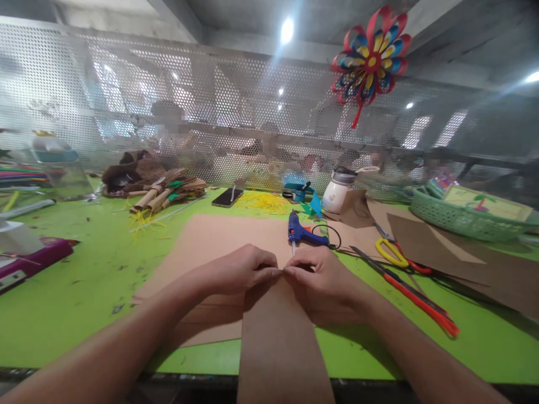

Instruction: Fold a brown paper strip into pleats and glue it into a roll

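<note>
Head view: our left hand [242,270] and right hand [330,275] pinch the brown strip [280,342] at its far end between thumbs and fingertips, probably to keep it steady. Just beyond our fingers lies the blue glue gun [306,234], seemingly for easy reach. Our fingers hide the pinched edge, so we cannot tell whether it is folded; nearer us, the strip is cut off.

Brown paper strip [282,342], far end pinched (both hands), overhanging table edge
</note>
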Action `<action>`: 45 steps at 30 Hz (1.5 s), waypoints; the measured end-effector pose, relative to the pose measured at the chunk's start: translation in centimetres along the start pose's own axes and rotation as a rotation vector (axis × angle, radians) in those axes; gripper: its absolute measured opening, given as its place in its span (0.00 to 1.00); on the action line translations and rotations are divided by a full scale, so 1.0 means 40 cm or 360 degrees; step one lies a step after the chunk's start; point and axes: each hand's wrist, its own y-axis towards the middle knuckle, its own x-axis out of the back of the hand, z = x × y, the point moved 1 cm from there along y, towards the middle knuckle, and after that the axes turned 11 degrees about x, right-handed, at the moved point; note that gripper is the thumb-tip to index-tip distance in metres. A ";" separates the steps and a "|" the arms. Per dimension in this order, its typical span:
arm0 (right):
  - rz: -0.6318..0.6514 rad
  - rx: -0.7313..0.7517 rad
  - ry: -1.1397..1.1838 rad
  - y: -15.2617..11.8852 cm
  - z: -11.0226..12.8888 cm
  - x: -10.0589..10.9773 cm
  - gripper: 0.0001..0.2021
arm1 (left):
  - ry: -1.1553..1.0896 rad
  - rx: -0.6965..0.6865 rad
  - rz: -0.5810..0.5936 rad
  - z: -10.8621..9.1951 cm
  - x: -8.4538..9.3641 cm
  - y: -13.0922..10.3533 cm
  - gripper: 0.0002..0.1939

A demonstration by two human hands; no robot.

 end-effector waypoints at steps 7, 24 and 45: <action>0.0000 -0.0043 -0.0011 -0.005 -0.019 0.007 0.09 | -0.0180 0.0082 0.0275 0.017 0.038 -0.017 0.12; 0.0019 -0.0049 0.0085 -0.002 0.001 -0.014 0.13 | -0.0101 -0.0007 0.0139 0.007 0.036 -0.009 0.16; 0.0160 -0.0206 0.0076 -0.005 -0.041 0.019 0.10 | -0.0036 0.0002 -0.0030 0.016 0.026 -0.003 0.14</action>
